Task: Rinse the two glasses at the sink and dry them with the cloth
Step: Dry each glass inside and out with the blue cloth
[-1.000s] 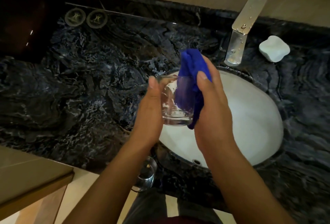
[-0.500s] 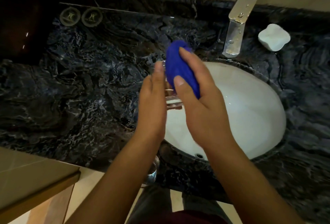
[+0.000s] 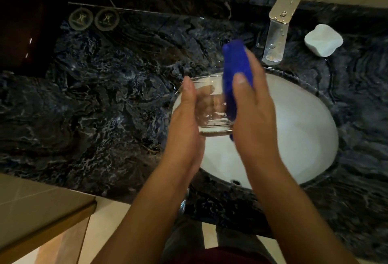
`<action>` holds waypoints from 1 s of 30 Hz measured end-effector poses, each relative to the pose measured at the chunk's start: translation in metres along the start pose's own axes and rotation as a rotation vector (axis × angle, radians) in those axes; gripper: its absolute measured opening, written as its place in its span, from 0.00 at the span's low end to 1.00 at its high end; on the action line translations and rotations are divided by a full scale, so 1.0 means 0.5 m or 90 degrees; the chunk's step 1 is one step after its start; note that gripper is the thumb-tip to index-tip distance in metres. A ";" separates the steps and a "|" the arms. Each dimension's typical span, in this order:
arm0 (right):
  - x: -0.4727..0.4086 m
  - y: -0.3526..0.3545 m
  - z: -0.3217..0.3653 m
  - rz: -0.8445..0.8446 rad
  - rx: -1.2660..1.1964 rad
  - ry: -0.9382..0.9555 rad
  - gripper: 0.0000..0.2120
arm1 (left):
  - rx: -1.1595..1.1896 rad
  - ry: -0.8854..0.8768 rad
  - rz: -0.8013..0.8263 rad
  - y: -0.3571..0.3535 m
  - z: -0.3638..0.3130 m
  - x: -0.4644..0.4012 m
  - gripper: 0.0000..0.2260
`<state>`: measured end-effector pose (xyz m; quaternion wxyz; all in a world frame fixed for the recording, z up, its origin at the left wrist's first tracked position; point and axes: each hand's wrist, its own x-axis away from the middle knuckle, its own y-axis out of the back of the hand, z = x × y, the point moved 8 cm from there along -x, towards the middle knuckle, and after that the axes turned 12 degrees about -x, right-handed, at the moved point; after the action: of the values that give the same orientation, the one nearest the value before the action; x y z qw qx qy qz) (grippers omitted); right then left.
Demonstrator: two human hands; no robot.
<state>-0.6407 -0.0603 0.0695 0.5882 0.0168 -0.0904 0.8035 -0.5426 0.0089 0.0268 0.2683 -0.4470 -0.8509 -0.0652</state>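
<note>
My left hand grips a clear tumbler glass over the left edge of the white sink basin. The glass is held about upright with its rim away from me. My right hand presses a blue cloth against the glass's right side, with the cloth draped over the rim and down the outside. A second clear glass stands on the counter's near edge, mostly hidden under my left forearm.
The dark marbled counter surrounds the basin. A chrome tap stands behind the sink, with a white soap dish to its right. Two round coasters lie at the back left. A beige cabinet top sits at lower left.
The glass has turned back so its side and rim show between my hands. My right hand has shifted the cloth from over the glass to its right side.
</note>
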 end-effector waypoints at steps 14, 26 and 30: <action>0.095 0.016 -0.004 -0.002 0.030 0.126 0.21 | -0.126 -0.061 -0.163 0.023 -0.023 -0.023 0.21; -0.037 -0.015 0.049 0.097 0.130 0.146 0.20 | 0.233 -0.006 0.064 -0.036 -0.013 -0.021 0.28; -0.005 -0.010 0.003 0.044 -0.110 0.006 0.22 | 0.244 -0.015 0.066 -0.044 -0.027 -0.022 0.35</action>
<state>-0.6352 -0.0615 0.0710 0.5597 -0.0413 -0.1570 0.8126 -0.5496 -0.0169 0.0354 0.3413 -0.4319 -0.8265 0.1177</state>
